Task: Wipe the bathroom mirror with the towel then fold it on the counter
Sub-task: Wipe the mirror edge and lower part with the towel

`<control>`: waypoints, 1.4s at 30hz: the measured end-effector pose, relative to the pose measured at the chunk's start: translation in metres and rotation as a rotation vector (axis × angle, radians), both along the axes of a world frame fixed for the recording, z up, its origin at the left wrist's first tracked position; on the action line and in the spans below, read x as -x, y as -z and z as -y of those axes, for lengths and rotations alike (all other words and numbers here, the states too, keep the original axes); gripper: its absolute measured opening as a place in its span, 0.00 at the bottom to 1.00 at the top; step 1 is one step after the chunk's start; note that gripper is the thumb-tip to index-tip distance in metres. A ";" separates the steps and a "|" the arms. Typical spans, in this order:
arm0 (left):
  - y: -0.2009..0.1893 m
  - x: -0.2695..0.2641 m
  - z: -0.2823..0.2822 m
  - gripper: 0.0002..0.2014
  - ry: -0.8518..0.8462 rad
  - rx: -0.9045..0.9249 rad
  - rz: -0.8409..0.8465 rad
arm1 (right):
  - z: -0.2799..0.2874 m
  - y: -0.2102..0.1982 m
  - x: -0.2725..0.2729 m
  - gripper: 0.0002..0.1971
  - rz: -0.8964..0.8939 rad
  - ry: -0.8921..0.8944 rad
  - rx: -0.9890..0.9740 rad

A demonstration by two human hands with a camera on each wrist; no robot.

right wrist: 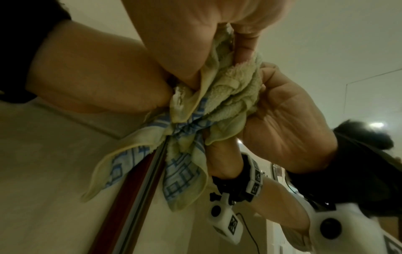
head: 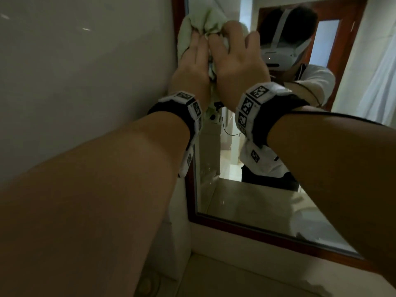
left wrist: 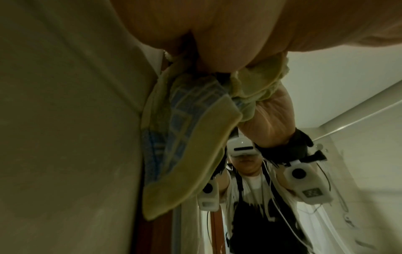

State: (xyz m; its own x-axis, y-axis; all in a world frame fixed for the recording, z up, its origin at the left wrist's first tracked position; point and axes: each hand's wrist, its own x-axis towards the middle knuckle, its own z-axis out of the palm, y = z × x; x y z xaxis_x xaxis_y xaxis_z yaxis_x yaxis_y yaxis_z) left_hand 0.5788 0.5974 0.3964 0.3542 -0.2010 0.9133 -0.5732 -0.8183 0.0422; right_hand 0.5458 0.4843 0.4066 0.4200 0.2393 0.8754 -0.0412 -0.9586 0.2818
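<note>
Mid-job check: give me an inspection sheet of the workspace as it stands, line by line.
Surface: counter below the mirror, bare where visible.
Job's things: towel, pale green with a blue pattern, bunched against the mirror at its upper left, by the red-brown frame; a corner hangs loose over the frame.
Clutter: nothing seen.
Grippers: left hand and right hand both press the towel to the glass, fingers curled into it.
Cables: thin black cable along the right forearm.
Surroundings: pale wall left of the mirror; doorway in reflection.
</note>
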 end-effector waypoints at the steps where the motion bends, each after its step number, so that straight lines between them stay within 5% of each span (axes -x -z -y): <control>1: 0.010 0.002 0.002 0.28 -0.003 -0.025 0.018 | -0.001 0.008 0.001 0.27 -0.027 0.008 0.020; 8: 0.086 -0.017 0.001 0.31 0.016 -0.012 -0.054 | -0.002 0.081 0.015 0.26 -0.001 0.024 0.001; 31: 0.213 -0.011 -0.007 0.34 0.094 -0.035 -0.126 | -0.004 0.208 0.023 0.28 -0.083 -0.088 -0.139; 37: 0.296 0.003 -0.013 0.38 0.050 -0.131 -0.247 | 0.002 0.287 0.022 0.29 -0.301 -0.031 -0.054; 39: 0.313 0.006 -0.009 0.37 0.016 -0.117 -0.294 | 0.003 0.305 0.016 0.29 -0.459 -0.026 -0.038; 42: 0.321 0.007 -0.003 0.36 0.042 -0.038 -0.325 | 0.001 0.314 0.014 0.30 -0.450 -0.014 -0.063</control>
